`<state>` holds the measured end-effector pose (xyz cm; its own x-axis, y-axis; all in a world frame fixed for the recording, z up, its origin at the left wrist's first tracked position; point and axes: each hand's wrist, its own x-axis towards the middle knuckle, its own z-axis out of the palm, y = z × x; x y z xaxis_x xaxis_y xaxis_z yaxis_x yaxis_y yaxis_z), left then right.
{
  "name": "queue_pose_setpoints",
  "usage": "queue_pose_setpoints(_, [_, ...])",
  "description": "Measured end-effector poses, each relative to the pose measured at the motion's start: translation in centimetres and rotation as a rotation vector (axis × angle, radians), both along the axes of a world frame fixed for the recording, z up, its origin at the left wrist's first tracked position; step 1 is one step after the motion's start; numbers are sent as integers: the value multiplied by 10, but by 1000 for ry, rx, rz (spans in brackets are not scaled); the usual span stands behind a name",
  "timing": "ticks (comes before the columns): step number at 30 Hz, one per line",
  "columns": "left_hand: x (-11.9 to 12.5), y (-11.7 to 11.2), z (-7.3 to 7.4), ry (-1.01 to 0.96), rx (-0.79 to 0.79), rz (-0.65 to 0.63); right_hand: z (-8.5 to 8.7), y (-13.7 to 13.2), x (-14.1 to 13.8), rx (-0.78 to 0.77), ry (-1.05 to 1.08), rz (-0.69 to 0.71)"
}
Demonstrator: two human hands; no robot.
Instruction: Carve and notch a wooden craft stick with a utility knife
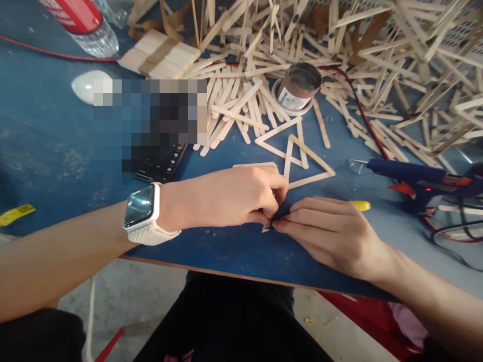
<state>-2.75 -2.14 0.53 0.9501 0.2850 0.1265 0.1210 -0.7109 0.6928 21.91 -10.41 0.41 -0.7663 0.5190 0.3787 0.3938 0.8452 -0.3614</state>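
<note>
My left hand (230,196), with a white watch on its wrist, is closed in a pinch on flat wooden craft sticks (255,165) lying on the blue table (234,246). My right hand (328,231) lies beside it, fingers pressed together onto the same sticks where the two hands meet. Most of the held sticks are hidden under the hands. Just beyond the fingers lie two glued stick triangles (302,163), overlapping each other.
A blue hot glue gun (418,181) with dark cables rests at the right. A small round tin (300,85) stands behind the triangles, before a big heap of loose sticks (339,45). A banded stick bundle (160,54), a phone (162,163) and a bottle (85,22) lie at the left.
</note>
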Motion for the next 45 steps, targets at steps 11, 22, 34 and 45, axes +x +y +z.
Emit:
queue_pose_setpoints(11, [-3, -3, 0, -8, 109, -58, 0, -1, -6, 44, 17, -8])
queue_pose_setpoints(22, [-4, -5, 0, 14, 149, -52, 6, 2, 6, -28, -66, -9])
queue_pose_setpoints(34, [-3, 1, 4, 39, 41, -68, 6, 1, 5, 10, -77, -4])
queue_pose_setpoints(45, [-1, -2, -3, -6, 124, -51, 3, -2, 0, -13, -48, -17])
